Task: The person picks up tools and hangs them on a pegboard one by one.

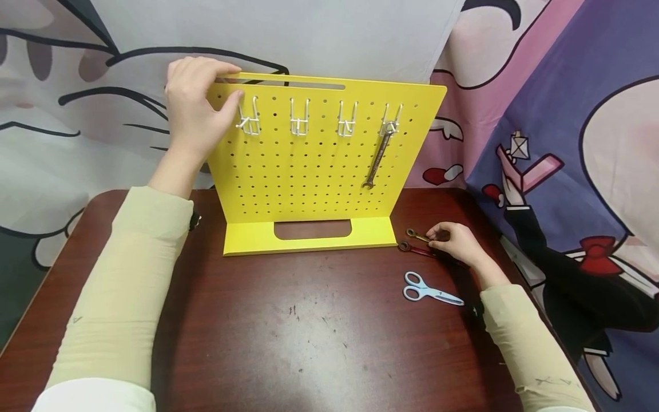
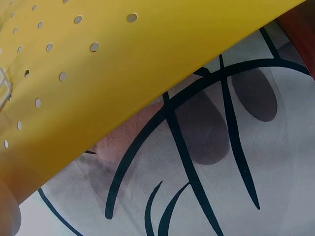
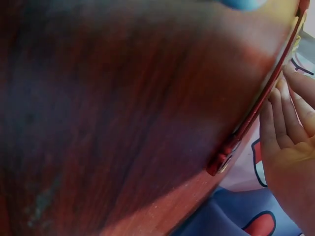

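My left hand grips the top left corner of a yellow pegboard, thumb on its front face and fingers over the top edge. In the left wrist view only a fingertip shows beside the board. At the right, my right hand pinches a small gold wrench between thumb and fingers, low over the table. Just in front of it lies a red wrench, partly under the hand; in the right wrist view this red wrench runs alongside the fingers.
Several white hooks line the board's upper part, and a silver wrench hangs from the rightmost. Light blue scissors lie nearer on the brown table. Printed cloth stands close behind and along the right edge.
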Available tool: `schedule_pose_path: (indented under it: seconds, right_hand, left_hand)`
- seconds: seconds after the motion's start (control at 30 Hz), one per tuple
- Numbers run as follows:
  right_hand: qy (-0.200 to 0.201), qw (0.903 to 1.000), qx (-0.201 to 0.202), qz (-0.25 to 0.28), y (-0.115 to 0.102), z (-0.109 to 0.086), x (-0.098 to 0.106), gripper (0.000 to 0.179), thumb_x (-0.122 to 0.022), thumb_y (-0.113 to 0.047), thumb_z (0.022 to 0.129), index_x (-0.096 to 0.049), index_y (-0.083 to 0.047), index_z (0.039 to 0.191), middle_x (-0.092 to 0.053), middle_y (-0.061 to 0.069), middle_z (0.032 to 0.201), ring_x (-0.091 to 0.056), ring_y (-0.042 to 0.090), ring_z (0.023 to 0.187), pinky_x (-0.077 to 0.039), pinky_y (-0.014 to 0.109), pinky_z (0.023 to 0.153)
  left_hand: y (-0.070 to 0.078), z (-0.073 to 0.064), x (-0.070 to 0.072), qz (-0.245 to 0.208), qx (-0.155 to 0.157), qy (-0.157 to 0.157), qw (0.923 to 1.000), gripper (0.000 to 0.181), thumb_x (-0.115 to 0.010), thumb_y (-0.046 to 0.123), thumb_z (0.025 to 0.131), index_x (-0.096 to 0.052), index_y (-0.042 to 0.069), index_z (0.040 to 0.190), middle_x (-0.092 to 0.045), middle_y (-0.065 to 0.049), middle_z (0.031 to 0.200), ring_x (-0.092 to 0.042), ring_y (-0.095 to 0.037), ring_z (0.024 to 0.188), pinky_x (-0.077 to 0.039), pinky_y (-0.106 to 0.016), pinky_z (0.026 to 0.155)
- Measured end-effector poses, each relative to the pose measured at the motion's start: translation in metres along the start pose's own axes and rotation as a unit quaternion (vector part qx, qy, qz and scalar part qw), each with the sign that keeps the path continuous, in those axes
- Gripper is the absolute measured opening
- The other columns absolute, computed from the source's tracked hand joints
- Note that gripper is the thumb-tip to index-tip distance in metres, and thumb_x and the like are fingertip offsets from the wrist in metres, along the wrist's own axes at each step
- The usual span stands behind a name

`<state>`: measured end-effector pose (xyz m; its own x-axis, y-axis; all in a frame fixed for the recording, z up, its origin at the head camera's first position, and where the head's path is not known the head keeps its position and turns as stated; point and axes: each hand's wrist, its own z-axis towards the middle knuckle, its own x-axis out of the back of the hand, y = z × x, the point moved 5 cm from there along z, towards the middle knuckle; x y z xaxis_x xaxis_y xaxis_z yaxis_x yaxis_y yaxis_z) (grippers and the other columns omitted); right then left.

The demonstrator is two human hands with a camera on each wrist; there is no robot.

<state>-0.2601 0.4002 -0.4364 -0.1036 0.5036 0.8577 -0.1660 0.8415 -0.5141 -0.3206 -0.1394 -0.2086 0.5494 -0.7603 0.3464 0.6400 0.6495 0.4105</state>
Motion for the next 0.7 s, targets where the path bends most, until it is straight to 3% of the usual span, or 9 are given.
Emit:
schedule_pose_path:
  seconds: [0.13,0.3,0.5,0.7]
  right_hand:
    - [0.001,1.0000,-0.004,-0.003,0.0028,0.0021,-0.0011,0.019,-0.084,-0.004,0.087,-0.078,-0.001,0.105,-0.079,0.016,0.097,-0.071,0.021,0.089,-0.048,0.018,0.081]
    - [-0.001,1.0000,0.001,-0.004,0.0027,0.0048,-0.0029,0.018,-0.083,-0.002,0.087,-0.077,0.001,0.104,-0.078,0.017,0.096,-0.070,0.021,0.087,-0.050,0.016,0.078]
    - [0.000,0.9996,0.012,-0.025,-0.0003,0.0039,-0.0040,0.016,-0.082,-0.001,0.087,-0.076,0.000,0.102,-0.076,0.016,0.095,-0.069,0.026,0.089,-0.050,0.025,0.082]
    - [-0.006,0.9995,0.012,-0.028,0.0011,0.0046,-0.0058,0.013,-0.080,-0.001,0.089,-0.078,0.001,0.102,-0.077,0.015,0.094,-0.067,0.021,0.087,-0.050,0.024,0.081]
  left_hand:
    - [-0.0006,0.0006,-0.0004,0.001,0.001,-0.001,1.0000,0.023,-0.076,0.008,0.093,-0.079,0.005,0.116,-0.080,-0.015,0.115,-0.066,-0.037,0.111,-0.035,-0.033,0.114]
    - [-0.0013,0.0001,-0.0002,0.002,0.003,0.001,1.0000,0.023,-0.076,0.008,0.093,-0.079,0.005,0.116,-0.080,-0.015,0.115,-0.066,-0.037,0.111,-0.035,-0.033,0.114]
    - [-0.0007,0.0001,-0.0010,0.000,0.002,0.001,1.0000,0.023,-0.076,0.008,0.093,-0.079,0.004,0.116,-0.080,-0.015,0.115,-0.066,-0.037,0.111,-0.035,-0.033,0.114]
    - [-0.0006,-0.0002,-0.0009,-0.001,-0.001,0.004,1.0000,0.023,-0.076,0.008,0.093,-0.079,0.004,0.116,-0.080,-0.015,0.115,-0.066,-0.037,0.111,-0.035,-0.033,0.114]
